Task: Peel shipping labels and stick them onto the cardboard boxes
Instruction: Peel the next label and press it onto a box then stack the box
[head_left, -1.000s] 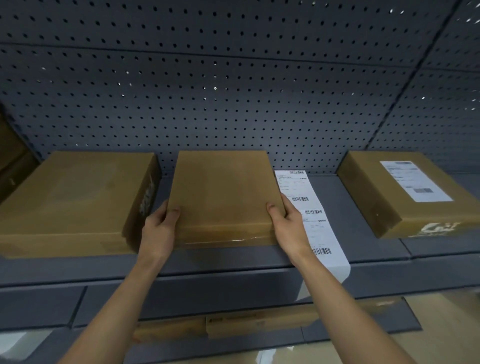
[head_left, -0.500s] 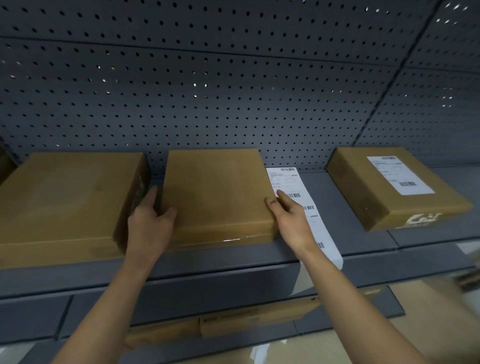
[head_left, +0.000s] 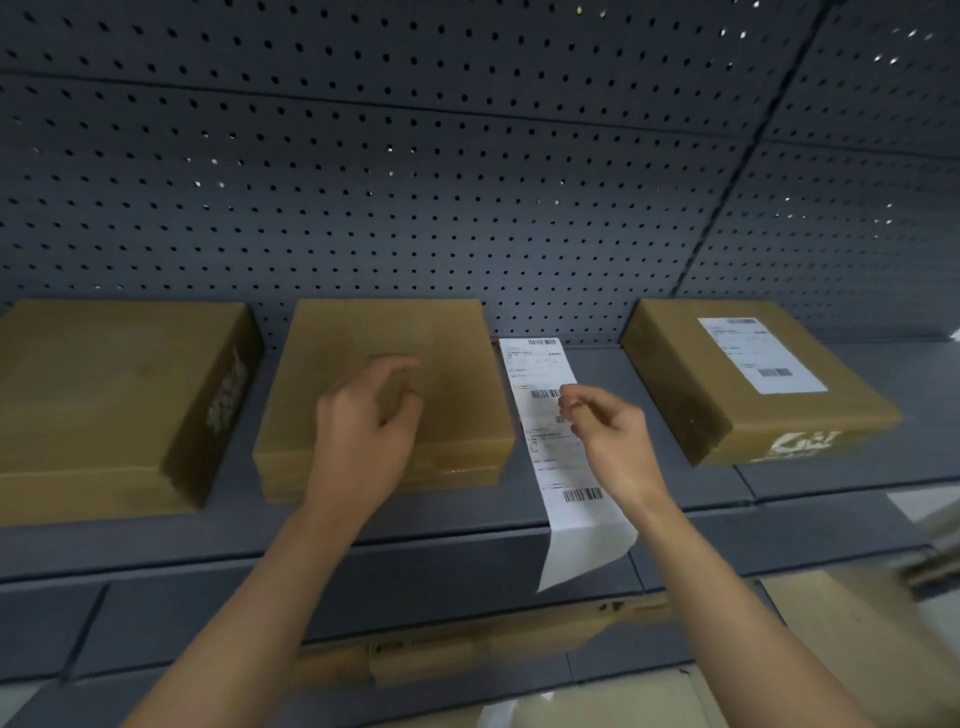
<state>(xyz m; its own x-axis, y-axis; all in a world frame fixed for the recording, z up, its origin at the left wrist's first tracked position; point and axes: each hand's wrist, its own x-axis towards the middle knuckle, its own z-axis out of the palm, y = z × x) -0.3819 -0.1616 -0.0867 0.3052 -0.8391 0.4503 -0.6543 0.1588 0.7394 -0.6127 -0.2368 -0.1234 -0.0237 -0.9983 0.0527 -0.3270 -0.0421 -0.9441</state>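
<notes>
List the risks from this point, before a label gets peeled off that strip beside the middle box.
1. The label strip overhangs the shelf edge and droops; a tug by the right hand might drag it off.
2. The left hand hovers over the middle box, not holding it; pressing a label could shift it.
3. The image is blurred, so any grip on the strip is unclear.

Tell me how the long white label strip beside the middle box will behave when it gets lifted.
Probably floppy: the label strip already droops and curls over the shelf edge. Likely very light, thin paper. It may drag or swing if the right hand lifts it by one spot.
</notes>
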